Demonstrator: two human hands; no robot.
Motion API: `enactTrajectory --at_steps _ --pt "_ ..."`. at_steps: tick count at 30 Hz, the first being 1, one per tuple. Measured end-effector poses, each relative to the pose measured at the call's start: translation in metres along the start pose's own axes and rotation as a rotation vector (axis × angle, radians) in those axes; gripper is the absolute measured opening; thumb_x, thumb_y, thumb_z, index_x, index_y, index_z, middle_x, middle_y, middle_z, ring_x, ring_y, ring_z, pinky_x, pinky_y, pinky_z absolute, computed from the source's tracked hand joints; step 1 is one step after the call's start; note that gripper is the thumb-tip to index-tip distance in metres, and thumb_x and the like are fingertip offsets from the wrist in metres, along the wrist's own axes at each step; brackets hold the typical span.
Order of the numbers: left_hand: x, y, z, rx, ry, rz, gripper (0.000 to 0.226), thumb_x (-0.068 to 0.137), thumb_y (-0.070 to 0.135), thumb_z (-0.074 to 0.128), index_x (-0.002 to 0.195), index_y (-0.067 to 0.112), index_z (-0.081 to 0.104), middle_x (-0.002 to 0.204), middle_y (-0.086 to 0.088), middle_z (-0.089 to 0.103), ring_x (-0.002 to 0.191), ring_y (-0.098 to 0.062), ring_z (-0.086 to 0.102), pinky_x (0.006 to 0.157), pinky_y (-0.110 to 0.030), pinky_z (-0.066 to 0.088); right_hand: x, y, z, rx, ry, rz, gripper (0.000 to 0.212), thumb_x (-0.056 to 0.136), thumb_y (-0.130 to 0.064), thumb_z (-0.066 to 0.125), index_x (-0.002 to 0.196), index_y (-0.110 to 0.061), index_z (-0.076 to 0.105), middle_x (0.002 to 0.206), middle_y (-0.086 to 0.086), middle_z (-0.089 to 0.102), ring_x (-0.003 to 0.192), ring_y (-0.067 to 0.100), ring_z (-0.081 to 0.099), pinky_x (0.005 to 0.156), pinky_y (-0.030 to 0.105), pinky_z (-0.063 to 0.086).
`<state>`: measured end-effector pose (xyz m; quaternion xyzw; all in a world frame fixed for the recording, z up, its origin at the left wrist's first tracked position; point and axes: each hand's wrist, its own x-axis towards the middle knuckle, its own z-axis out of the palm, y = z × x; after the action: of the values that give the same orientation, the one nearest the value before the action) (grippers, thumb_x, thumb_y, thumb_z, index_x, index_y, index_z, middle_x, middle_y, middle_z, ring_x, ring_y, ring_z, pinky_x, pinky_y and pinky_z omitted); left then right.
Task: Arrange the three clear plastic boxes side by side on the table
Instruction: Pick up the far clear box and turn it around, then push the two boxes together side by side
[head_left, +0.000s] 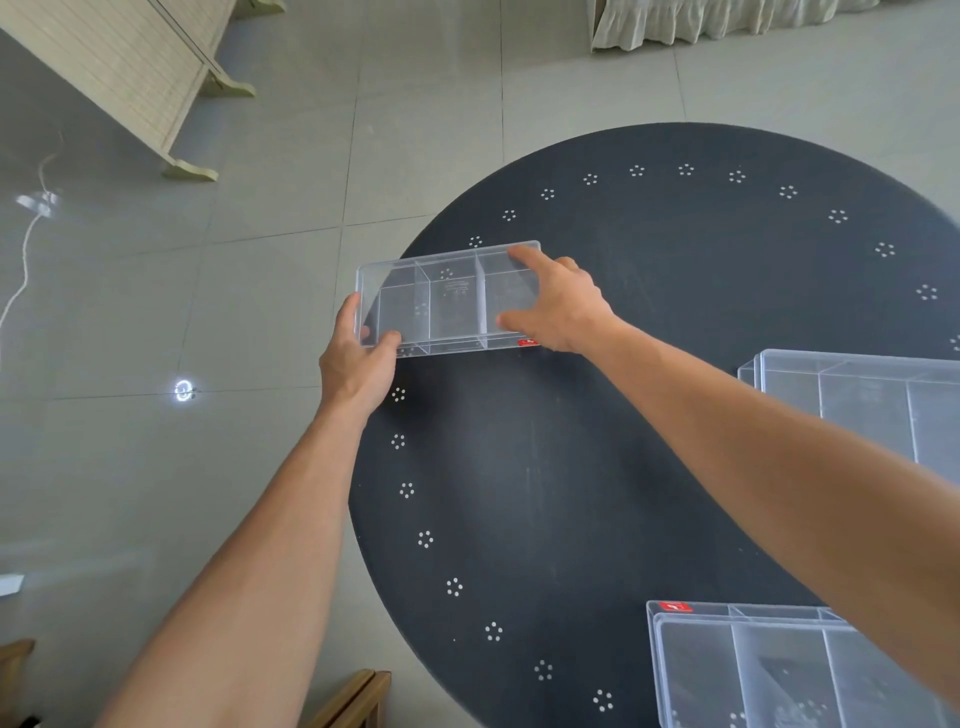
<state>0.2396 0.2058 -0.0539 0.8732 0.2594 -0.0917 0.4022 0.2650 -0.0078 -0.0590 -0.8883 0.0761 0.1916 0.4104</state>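
Note:
A clear plastic box (447, 301) with three compartments and a red label is at the far left edge of the round black table (597, 467). My left hand (358, 358) grips its near left corner, and my right hand (558, 301) holds its right end, fingers spread over the rim. Whether the box rests on the table or is lifted slightly, I cannot tell. A second clear box (872, 410) sits at the right edge of the view. A third clear box (769, 670) with a red label stands at the near right, partly behind my right forearm.
The table has a ring of white dot clusters near its rim. Beyond it is a grey tiled floor with a white cable (26, 249) at the left. A folding screen (145, 78) stands at the far left, and wooden furniture (358, 696) is at the bottom.

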Motion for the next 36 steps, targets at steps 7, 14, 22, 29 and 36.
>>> enactTrajectory --at_steps 7,14,22,29,36 --pt "0.001 -0.002 -0.001 0.017 0.001 0.028 0.067 0.09 0.029 0.055 0.151 0.037 0.028 0.147 -0.002 0.049 0.125 -0.02 0.05 0.096 -0.026 0.033 -0.001 0.0 0.001 0.023 0.004 -0.005 0.075 0.08 -0.03 0.067 0.145 -0.039 0.029 0.128 0.008 0.041 0.096 0.024 0.044 0.053 0.022 0.041" --pt "-0.01 0.003 -0.015 0.078 0.086 0.098 0.068 0.089 0.04 0.057 0.151 0.03 0.031 0.149 -0.008 0.043 0.136 -0.028 0.042 0.112 -0.042 0.033 -0.026 0.006 -0.018 0.052 0.045 -0.018 0.083 0.08 -0.035 0.071 0.148 -0.038 0.023 0.142 0.007 0.035 0.114 0.027 0.049 0.08 0.029 0.047" --pt "-0.047 0.054 0.006 0.078 0.111 0.258 0.065 0.089 0.038 0.056 0.149 0.026 0.035 0.146 -0.006 0.045 0.134 -0.026 0.044 0.109 -0.04 0.035 -0.073 0.026 -0.066 -0.02 0.058 -0.003 0.082 0.08 -0.041 0.07 0.149 -0.034 0.026 0.148 0.007 0.033 0.13 0.027 0.042 0.094 0.035 0.042" --pt "-0.102 0.097 0.08 0.119 -0.077 0.436 0.054 0.091 0.029 0.056 0.143 0.023 0.045 0.147 -0.005 0.047 0.135 -0.022 0.042 0.111 -0.036 0.032 -0.121 0.074 -0.111 0.001 0.117 0.039 0.08 0.08 -0.042 0.069 0.149 -0.033 0.028 0.146 0.005 0.036 0.131 0.026 0.041 0.093 0.031 0.038" --pt "-0.161 0.12 0.159 0.144 -0.268 0.458 0.054 0.09 0.034 0.056 0.143 0.028 0.046 0.144 -0.003 0.046 0.132 -0.021 0.045 0.109 -0.037 0.035 -0.155 0.137 -0.153 -0.033 0.208 0.125 0.077 0.08 -0.041 0.07 0.147 -0.031 0.033 0.145 0.006 0.038 0.134 0.028 0.037 0.106 0.036 0.034"
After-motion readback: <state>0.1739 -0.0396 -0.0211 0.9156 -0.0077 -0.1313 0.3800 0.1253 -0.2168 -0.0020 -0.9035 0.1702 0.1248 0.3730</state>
